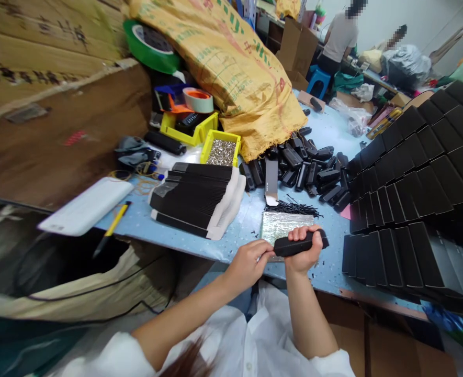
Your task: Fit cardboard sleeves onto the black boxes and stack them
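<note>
Wrapped in my right hand (305, 250) is a black elongated piece (292, 246), held sideways over the table's front edge. My left hand (252, 262) pinches with thumb and forefinger right at the left end of that piece; whatever lies between these fingertips is too small to make out. Under the hands lies a clear-wrapped silvery pad (282, 224). Thin black strips (294, 208) are heaped along its far edge, beside a narrow upright black box (271, 180). Behind them is a pile of similar black pieces (304, 165).
Flat black cartons (194, 196) lie stacked at left, near a yellow bin of small metal parts (221, 151). Stacked black boxes (411, 193) rise at right. A yellow sack (231, 68) leans behind. A knife (115, 225) overhangs the front edge. Two people sit or stand far back.
</note>
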{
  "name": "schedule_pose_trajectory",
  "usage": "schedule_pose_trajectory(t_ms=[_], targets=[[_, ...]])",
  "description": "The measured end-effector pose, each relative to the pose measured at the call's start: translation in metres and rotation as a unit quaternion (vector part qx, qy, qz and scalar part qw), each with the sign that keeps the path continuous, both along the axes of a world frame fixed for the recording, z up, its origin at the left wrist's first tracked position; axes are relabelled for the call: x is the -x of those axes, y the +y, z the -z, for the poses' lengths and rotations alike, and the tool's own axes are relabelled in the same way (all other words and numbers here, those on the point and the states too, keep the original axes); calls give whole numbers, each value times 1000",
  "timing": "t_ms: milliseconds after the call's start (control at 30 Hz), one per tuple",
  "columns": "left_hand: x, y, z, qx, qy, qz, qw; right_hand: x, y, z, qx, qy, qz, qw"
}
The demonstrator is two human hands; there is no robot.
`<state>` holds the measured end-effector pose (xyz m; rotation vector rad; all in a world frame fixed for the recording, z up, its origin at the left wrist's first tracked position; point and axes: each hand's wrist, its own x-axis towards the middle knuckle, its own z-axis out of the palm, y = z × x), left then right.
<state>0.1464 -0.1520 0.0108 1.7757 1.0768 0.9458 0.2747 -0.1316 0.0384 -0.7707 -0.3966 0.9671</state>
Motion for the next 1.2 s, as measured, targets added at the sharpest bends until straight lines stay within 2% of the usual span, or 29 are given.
schedule_pose_trajectory(t_ms=[100,200,267,333,433,533,600,667,733,800,867,967,1033,1067,1133,1200], targets=[[1,-3,23,28,33,50,998,-24,-3,5,-4,-90,6,996],[12,14,35,15,101,121,987,-58,-1,12,-59,-259,78,961],[18,47,30,-23,147,114,982,-75,3,19,-59,-347,58,934],[17,94,17,-88,190,52,976,-83,7,26,-39,-384,8,923],[0,175,-2,-175,294,-14,939,-86,7,35,-56,-330,16,942],[-20,232,-10,-228,402,90,882,-85,-3,48,-37,-292,20,956],[-24,251,-12,-262,416,146,859,-85,-8,61,35,-347,-12,937],[-19,258,-15,-286,408,161,852,-87,-10,73,117,-402,-34,907],[-8,255,-23,-299,397,170,851,-92,-6,78,171,-417,-34,892],[7,241,-32,-292,373,167,865,-98,1,69,187,-393,-27,900],[21,214,-41,-246,340,148,895,-101,10,45,161,-338,-14,927],[36,151,-47,-135,284,120,942,-92,22,-4,56,-265,51,961],[40,108,-45,-96,259,113,954,-72,29,-30,-24,-258,105,960],[40,90,-42,-85,253,102,958,-58,32,-37,-52,-266,119,955],[39,62,-33,-69,246,73,964,-28,34,-40,-77,-290,109,948],[39,45,-21,-56,236,50,969,-1,33,-28,-78,-325,67,940]])
